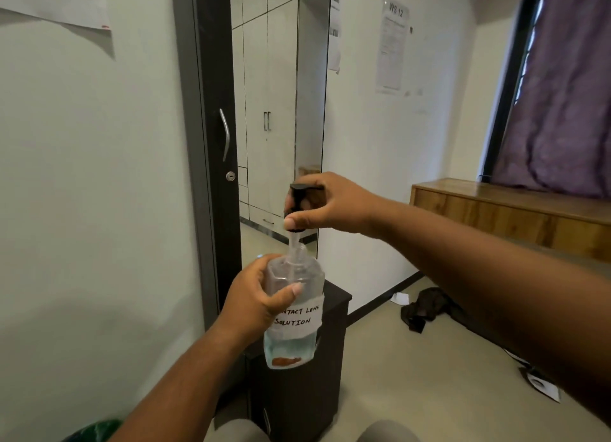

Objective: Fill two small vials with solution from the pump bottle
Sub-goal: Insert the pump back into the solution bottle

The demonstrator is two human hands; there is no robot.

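Note:
A clear plastic pump bottle with a white handwritten label reading "contact lens solution" is held up in the air in the middle of the head view. A little pale liquid sits in its lower part. My left hand wraps around its shoulder from the left. Above it, my right hand pinches the black pump head, which is lifted off the neck so that its clear tube shows between cap and bottle. No vials are in view.
A small dark cabinet stands directly below the bottle, against a tall wall mirror. A wooden sideboard runs along the right wall under a purple curtain. Dark cloth and paper scraps lie on the floor.

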